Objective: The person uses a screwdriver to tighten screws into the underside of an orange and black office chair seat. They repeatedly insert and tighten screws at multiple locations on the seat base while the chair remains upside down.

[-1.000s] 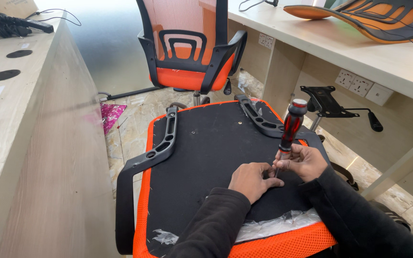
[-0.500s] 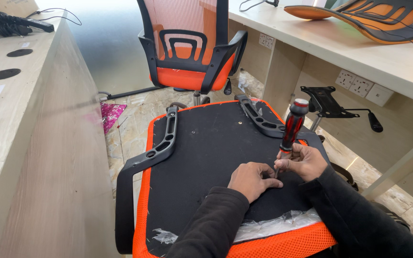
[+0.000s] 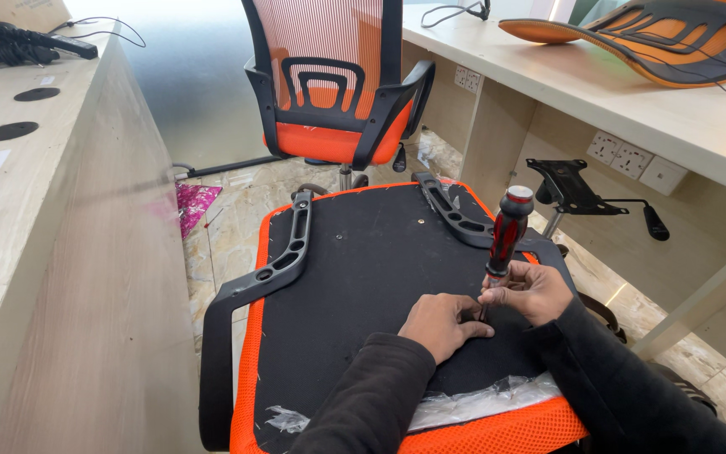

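Note:
An upturned orange chair seat (image 3: 363, 277) with a black underside lies in front of me. A black armrest (image 3: 254, 286) is fixed along its left side and another black armrest (image 3: 455, 214) along its right. My right hand (image 3: 527, 290) grips the shaft of a red and black screwdriver (image 3: 506, 235), which stands nearly upright with its tip on the seat's underside. Flat on the black surface lies my left hand (image 3: 443, 324), its fingertips touching the spot where the tip meets the seat. The tip itself is hidden by my fingers.
A finished orange mesh office chair (image 3: 338, 92) stands behind the seat. A wooden desk (image 3: 44, 210) runs along the left and another desk (image 3: 632, 92) along the right, carrying an orange and black chair back (image 3: 649, 38). A black seat mechanism (image 3: 581, 189) hangs at right. Crumpled clear plastic (image 3: 481, 399) lies on the seat's near edge.
The screwdriver handle has tilted slightly to the right. Both hands stay at the same spot on the seat.

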